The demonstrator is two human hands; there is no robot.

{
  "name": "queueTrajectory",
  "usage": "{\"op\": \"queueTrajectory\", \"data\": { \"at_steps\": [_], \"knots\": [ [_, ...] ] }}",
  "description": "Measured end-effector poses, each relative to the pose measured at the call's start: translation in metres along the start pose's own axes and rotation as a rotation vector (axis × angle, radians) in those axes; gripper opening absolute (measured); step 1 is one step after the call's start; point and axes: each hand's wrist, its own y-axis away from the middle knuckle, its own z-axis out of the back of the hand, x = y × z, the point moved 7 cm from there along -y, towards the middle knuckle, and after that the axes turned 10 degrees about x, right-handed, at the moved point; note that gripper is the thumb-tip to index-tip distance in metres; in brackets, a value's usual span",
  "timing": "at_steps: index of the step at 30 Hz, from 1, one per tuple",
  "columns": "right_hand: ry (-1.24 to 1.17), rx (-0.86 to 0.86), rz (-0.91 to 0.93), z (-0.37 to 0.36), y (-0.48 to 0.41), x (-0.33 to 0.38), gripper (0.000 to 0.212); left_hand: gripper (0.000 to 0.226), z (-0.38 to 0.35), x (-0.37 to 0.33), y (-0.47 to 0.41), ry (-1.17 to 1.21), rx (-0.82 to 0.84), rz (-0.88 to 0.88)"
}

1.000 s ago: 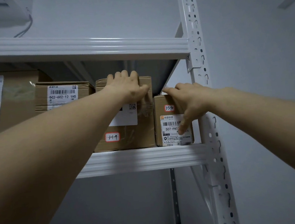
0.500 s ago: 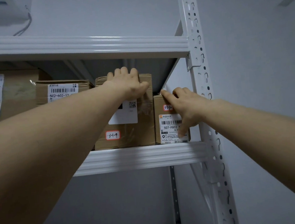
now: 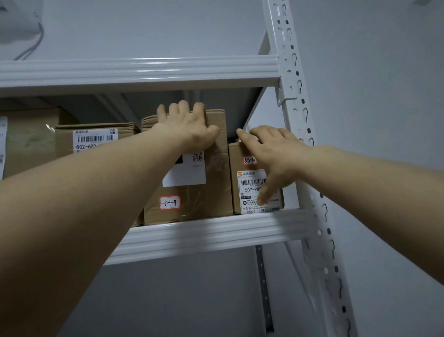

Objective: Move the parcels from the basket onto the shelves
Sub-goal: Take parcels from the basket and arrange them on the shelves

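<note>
Left hand (image 3: 188,128): your fingers curl over the top edge of the tall parcel (image 3: 214,196), thumb against its front face; a firm grip on it
Right hand (image 3: 276,158): your fingers lie spread and nearly straight over the top front edge of the small parcel (image 3: 248,191); thumb points down onto its white label; pressing, not clasping
Shelf (image 3: 208,235): both parcels stand at its front edge
Tall parcel: upright, near the shelf's right end; red-bordered tag low on its face
Small parcel: at the shelf's right end, touching the tall parcel; just beside the post (image 3: 305,166)
Farther left: labelled parcel (image 3: 94,137); then large parcel (image 3: 31,147)
Above: upper shelf (image 3: 126,72)
</note>
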Motion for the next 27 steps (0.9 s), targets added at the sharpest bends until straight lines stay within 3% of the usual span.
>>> {"op": "queueTrajectory", "data": {
  "at_steps": [17, 23, 27],
  "knots": [
    [-0.054, -0.010, 0.032, 0.013, 0.014, 0.012, 0.139, 0.062, 0.006, -0.002, 0.008, 0.046, -0.003, 0.011],
    [-0.127, -0.063, 0.073, 0.025, 0.019, 0.030, 0.134, 0.061, 0.026, 0.014, 0.037, 0.025, -0.124, -0.008],
    [-0.218, -0.131, 0.192, 0.038, 0.019, 0.080, 0.127, 0.056, 0.037, 0.050, 0.088, 0.032, -0.207, 0.041]
  ]
}}
